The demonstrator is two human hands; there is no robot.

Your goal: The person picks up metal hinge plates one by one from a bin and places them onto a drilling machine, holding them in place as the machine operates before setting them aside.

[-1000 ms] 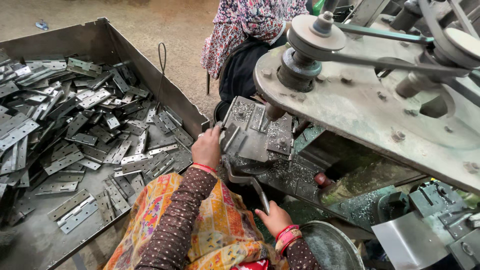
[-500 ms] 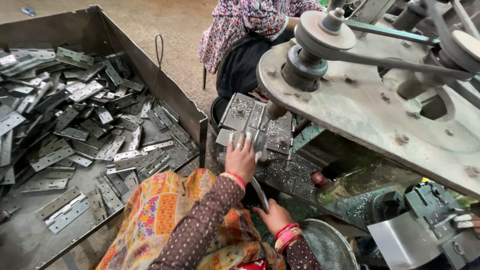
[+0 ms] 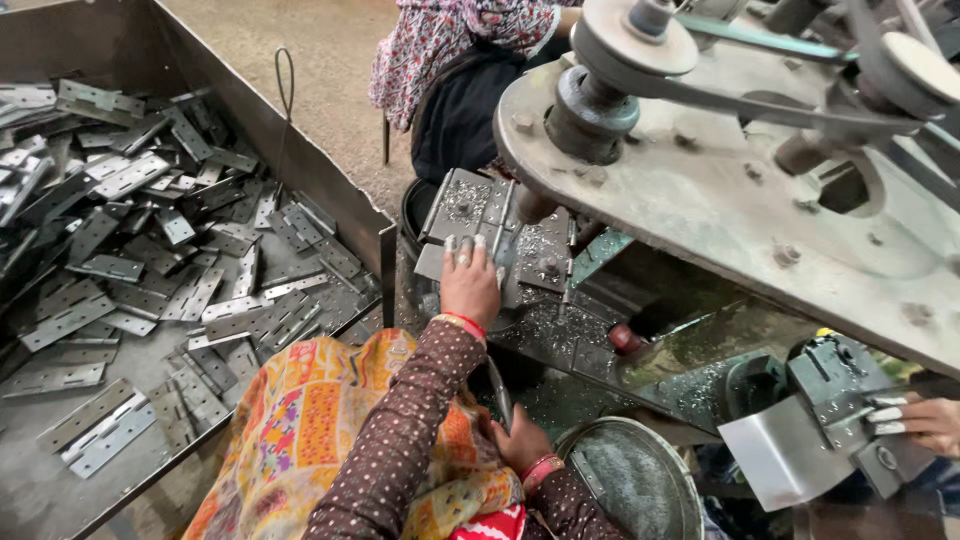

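Since the earlier frames, the left hand (image 3: 470,283) has travelled from the edge of the bin to the machine's metal fixture plate (image 3: 497,232), and it is now lying flat there with the fingers (image 3: 463,247) extended side by side, pressing a flat grey hinge plate (image 3: 432,262) against the fixture; only the corner of that plate is showing beside the hand, dull steel in colour. The right hand (image 3: 520,445) is staying low near the lap, closed around a thin curved metal lever (image 3: 499,385). In the head view, the fixture plate is standing just below the large belt-driven pulley (image 3: 628,40) and is covered with fine metal chips. To the left, a large open sheet-metal bin (image 3: 330,195) is holding a loose heap of grey hinge plates (image 3: 150,240), lying at all angles and overlapping one another. At the lower centre, a round metal pan (image 3: 640,480) is sitting just beside the right hand; its contents are reading as fine grey shavings. At the right edge, another person's hand (image 3: 925,420) is touching a second small fixture (image 3: 850,400). A second person in a patterned garment (image 3: 440,45) is sitting beyond the machine.
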